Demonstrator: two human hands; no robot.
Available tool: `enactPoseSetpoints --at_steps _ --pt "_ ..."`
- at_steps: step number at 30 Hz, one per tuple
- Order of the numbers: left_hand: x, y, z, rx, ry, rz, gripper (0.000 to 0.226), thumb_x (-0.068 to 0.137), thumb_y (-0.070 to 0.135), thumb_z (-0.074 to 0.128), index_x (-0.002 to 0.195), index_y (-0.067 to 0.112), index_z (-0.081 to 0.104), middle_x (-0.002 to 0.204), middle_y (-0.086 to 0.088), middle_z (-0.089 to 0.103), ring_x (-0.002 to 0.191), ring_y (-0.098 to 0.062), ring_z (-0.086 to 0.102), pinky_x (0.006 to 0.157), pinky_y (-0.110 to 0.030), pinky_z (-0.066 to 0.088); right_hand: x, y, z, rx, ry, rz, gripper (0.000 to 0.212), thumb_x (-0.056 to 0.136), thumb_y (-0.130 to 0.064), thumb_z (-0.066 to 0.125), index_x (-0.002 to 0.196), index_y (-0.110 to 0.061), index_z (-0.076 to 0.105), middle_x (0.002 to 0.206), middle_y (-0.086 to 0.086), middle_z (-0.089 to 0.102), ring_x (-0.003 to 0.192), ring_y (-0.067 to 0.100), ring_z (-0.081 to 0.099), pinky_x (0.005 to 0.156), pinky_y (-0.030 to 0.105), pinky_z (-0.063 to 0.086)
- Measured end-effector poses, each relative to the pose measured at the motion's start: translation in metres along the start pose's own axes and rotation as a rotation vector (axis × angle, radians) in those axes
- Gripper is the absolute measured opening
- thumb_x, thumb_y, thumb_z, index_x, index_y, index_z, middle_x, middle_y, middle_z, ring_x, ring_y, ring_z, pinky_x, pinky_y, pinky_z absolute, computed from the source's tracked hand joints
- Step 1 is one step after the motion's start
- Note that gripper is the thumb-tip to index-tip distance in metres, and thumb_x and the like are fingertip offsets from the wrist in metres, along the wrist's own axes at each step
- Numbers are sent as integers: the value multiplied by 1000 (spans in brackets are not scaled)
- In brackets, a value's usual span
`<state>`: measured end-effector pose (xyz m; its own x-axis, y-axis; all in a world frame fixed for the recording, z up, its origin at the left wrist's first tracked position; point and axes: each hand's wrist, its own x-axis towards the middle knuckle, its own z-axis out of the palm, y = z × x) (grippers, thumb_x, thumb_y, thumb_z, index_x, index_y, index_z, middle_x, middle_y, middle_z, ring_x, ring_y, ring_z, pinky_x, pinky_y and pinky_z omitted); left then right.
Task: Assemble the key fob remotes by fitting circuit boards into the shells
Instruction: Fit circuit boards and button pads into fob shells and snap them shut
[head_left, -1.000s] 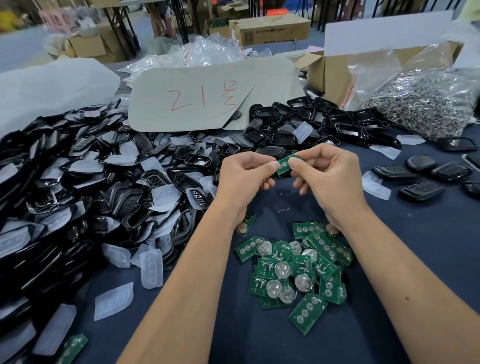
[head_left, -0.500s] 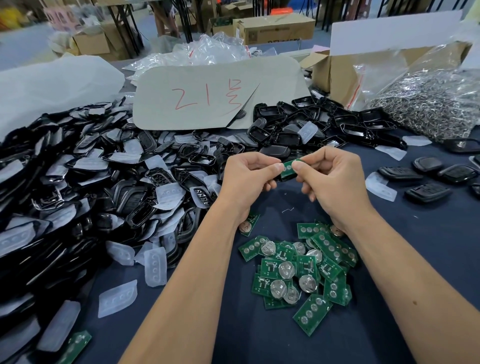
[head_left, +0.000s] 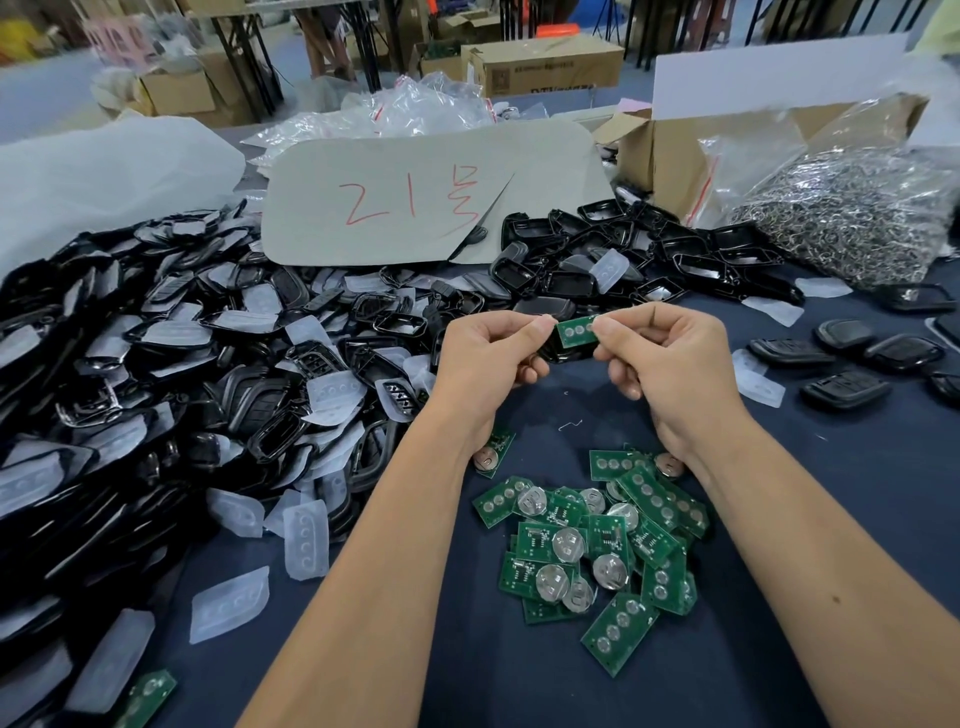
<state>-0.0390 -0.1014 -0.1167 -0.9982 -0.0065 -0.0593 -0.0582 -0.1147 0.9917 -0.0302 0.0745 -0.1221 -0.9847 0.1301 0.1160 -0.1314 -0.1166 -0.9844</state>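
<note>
Bench (head_left: 857, 519): dark blue cloth top, landmark for all entries.
Shell heap (head_left: 156, 374): black shells mixed with clear pads, covering the bench's left side.
Card (head_left: 431, 197): grey, red marks, at the bench's far middle.
Ring bag (head_left: 857, 218): far right of the bench.
Board pile (head_left: 592, 551): green, on the bench near its front middle.
Left hand (head_left: 483, 358): above the bench centre, grip closed on a shell (head_left: 558, 353).
Right hand (head_left: 670, 353): beside it, grip pinching a board (head_left: 575, 330) lying on that shell.
</note>
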Motion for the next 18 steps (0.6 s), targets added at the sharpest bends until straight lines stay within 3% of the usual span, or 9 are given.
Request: enactPoseSetpoints --at_steps 13,16,18 --pt "0 -1 -1 75 39 28 9 95 17 75 91 10 79 61 -2 62 54 -10 53 52 -19 44 -4 2 5 -362 -9 -122 15 90 -20 80 82 -15 69 64 4 72 45 15 58 45 19 43" --pt "-4 0 3 143 -2 84 2 90 11 80 91 11 79 65 -1 69 53 -8 56 53 -18 46 -5 0 5 -404 56 -122 15 89 -22 81 79 -18 70 62 1 72 43 12 58 47 20 44" --pt "-5 0 4 184 17 99 9 85 6 82 91 10 77 62 2 68 50 -7 56 51 -17 46 -6 -2 6 -435 52 -113 16 89 -23 81 79 -18 69 61 -1 72 43 11 59 45 18 43"
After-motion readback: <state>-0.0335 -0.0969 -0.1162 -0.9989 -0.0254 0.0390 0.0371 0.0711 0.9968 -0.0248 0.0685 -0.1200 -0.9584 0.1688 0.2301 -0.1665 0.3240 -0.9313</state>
